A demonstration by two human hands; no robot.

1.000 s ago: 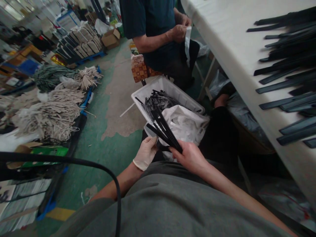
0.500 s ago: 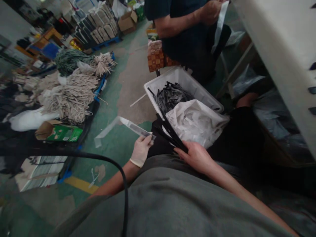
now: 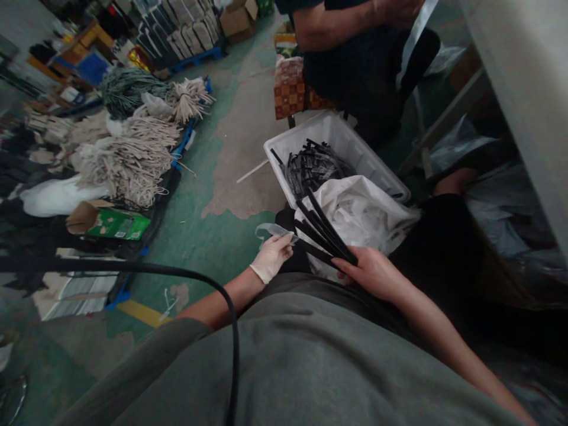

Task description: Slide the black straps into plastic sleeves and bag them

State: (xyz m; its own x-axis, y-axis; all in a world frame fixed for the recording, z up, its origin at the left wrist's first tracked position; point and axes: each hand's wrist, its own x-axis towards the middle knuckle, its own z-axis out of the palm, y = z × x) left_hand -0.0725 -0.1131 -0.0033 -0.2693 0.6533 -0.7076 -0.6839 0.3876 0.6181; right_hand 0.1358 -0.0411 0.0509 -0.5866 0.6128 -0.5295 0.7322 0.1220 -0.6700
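My left hand (image 3: 272,257), in a pale glove, pinches a narrow clear plastic sleeve (image 3: 280,231) whose free end curls away to the left. My bare right hand (image 3: 370,271) is closed on a bundle of thin black strips (image 3: 326,228) that fan out toward the left. The end of one strip meets the sleeve at my left fingertips; whether it is inside cannot be made out. Just beyond my hands stands a white plastic bin (image 3: 277,165) with many black strips (image 3: 313,165) in it. A white bag (image 3: 359,207) holding clear plastic pieces lies over its near side.
Ahead, a co-worker's arm (image 3: 341,26) holds a clear strip beside a checkered brown seat (image 3: 288,89). A table edge (image 3: 510,89) runs along the right. Bundled beige cords (image 3: 126,157) and a green box (image 3: 119,223) lie at left. A black cable (image 3: 195,281) crosses in front.
The long clear sleeve that trailed leftward now shows only as a short curl at my left hand. My hands shifted rightward in view, and one black strip now reaches across to the sleeve.
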